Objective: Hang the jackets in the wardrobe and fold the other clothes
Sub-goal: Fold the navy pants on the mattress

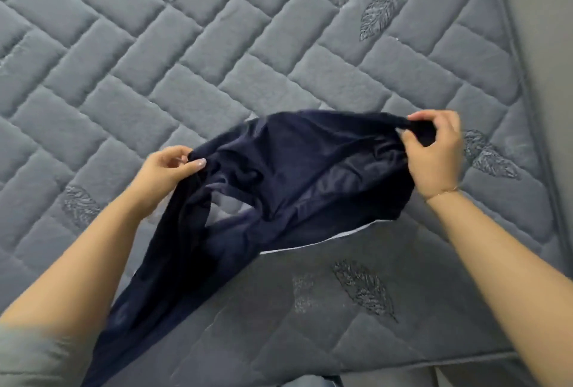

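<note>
Your fingers pinch a dark navy garment (279, 175) at both ends: your left hand (169, 171) nips one edge between thumb and fingertips, your right hand (434, 151) curls round the other. You hold it stretched above the grey quilted mattress (217, 45), its lower part trailing toward you.

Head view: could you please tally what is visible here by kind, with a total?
Dark navy garment: 1
Grey quilted mattress: 1
Hands holding the garment: 2, left hand and right hand
Thin bracelet: 1
Total: 5
</note>
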{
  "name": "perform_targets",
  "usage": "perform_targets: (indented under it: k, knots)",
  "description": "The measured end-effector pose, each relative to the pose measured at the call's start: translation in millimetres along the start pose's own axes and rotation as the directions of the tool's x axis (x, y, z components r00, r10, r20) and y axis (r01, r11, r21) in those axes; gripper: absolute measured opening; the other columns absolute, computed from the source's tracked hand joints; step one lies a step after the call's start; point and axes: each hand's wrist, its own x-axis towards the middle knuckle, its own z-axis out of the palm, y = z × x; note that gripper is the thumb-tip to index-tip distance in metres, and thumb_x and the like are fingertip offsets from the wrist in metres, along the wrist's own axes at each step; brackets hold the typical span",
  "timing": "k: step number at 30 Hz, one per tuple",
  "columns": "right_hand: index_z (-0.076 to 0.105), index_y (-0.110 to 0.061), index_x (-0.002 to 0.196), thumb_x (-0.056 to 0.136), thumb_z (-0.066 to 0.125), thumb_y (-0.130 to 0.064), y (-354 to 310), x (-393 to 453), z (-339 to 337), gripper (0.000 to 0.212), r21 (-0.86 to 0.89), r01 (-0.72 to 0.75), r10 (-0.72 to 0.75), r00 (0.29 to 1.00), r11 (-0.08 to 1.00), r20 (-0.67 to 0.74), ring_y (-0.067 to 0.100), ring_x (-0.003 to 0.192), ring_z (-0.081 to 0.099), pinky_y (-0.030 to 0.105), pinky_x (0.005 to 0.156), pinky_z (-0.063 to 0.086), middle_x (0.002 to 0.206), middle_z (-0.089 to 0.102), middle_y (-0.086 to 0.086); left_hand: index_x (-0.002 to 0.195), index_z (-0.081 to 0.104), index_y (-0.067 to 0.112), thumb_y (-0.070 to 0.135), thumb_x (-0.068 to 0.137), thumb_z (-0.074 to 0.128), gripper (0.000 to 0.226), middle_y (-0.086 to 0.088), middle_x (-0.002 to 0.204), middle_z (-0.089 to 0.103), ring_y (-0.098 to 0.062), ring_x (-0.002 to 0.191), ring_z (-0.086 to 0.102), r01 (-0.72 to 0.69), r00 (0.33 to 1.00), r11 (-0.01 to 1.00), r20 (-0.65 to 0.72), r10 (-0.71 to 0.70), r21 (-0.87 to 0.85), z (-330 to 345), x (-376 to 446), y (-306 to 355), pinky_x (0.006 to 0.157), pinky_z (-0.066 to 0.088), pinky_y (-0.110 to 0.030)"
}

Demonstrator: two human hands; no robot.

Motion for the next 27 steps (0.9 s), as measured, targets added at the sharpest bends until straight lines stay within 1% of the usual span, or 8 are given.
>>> perform_targets:
  k: [3,5,9,13,15,19,23,27]
  knots:
    - [0.064,-0.004,0.107,0.086,0.060,-0.007,9,55,-8,0.022,0.015,-0.058,0.059,0.991,0.998,-0.120,0.015,0.101,0.053,0.017,0.095,0.041,0.108,0.052,0.006,0.087,0.069,0.017,0.014,0.092,0.066,0.006,-0.002,0.081,0.064,-0.006,0.072,0.060,-0.104,0.995,0.993,0.000,0.104,-0.061,3,25,50,0.071,0.050,-0.016]
    - [0.059,0.001,0.123,0.093,0.056,-0.004,20,86,1,0.031,-0.023,-0.194,0.195,0.981,0.981,0.015,0.028,0.123,0.051,0.025,0.108,0.035,0.134,0.048,0.020,0.100,0.070,0.013,0.013,0.094,0.063,0.008,-0.007,0.093,0.065,-0.012,0.082,0.063,-0.128,0.983,0.992,-0.137,0.126,-0.009,11,54,68,0.083,0.053,-0.030]
    - [0.044,-0.002,0.144,0.099,0.050,-0.008,30,83,35,0.046,-0.194,-0.141,0.186,0.953,0.971,0.241,0.031,0.150,0.017,0.031,0.120,0.013,0.161,0.014,0.022,0.141,0.047,0.014,0.012,0.096,0.053,0.046,-0.018,0.136,0.048,-0.037,0.123,0.046,-0.001,0.845,0.765,-0.409,0.345,0.644,28,84,73,0.103,0.035,-0.047]
    - [0.040,-0.014,0.149,0.101,0.049,-0.023,37,8,67,0.049,-0.287,0.189,-0.072,0.926,0.939,0.371,0.030,0.151,0.014,0.049,0.120,0.010,0.163,0.018,0.012,0.139,0.053,0.015,0.027,0.092,0.062,0.049,-0.012,0.142,0.050,-0.034,0.129,0.048,-0.457,0.814,0.590,0.046,0.579,0.666,97,50,39,0.103,0.040,-0.048]
    - [0.010,-0.023,0.157,0.103,0.038,-0.041,52,-22,80,0.063,-0.371,0.250,0.003,0.826,0.894,0.564,0.021,0.152,-0.006,0.047,0.121,-0.003,0.166,-0.003,0.004,0.151,0.035,0.029,0.049,0.096,0.053,0.062,-0.004,0.162,0.023,-0.025,0.149,0.022,-0.454,0.876,0.507,0.266,0.402,0.732,125,30,5,0.115,0.025,-0.051]
    - [-0.023,-0.029,0.149,0.101,0.032,-0.050,72,-27,91,0.076,-0.466,0.334,0.049,0.769,0.819,0.637,0.017,0.149,-0.020,0.041,0.118,-0.015,0.163,-0.020,0.000,0.153,-0.011,0.042,0.063,0.095,0.016,0.067,0.008,0.158,-0.031,-0.012,0.144,-0.031,-0.336,0.941,0.464,0.278,0.192,0.820,139,28,-41,0.121,-0.009,-0.050]
    - [0.013,-0.019,0.157,0.102,0.045,-0.030,52,-33,77,0.065,-0.298,0.204,-0.002,0.827,0.932,0.562,0.018,0.152,-0.003,0.039,0.123,-0.002,0.165,0.002,0.003,0.156,0.014,0.033,0.048,0.098,0.045,0.068,-0.001,0.165,-0.009,-0.019,0.152,-0.005,-0.331,0.937,0.656,0.156,0.312,0.679,144,13,-33,0.122,0.008,-0.052]
    - [0.063,-0.010,0.117,0.091,0.059,-0.003,38,-93,46,0.027,0.077,-0.238,0.239,0.971,0.968,-0.004,0.020,0.115,0.052,0.019,0.100,0.039,0.123,0.057,0.002,0.151,0.034,0.023,0.043,0.084,0.073,0.080,-0.008,0.158,0.024,-0.025,0.144,0.026,-0.152,0.965,0.828,-0.099,0.242,0.540,147,-58,-55,0.114,0.026,-0.039]
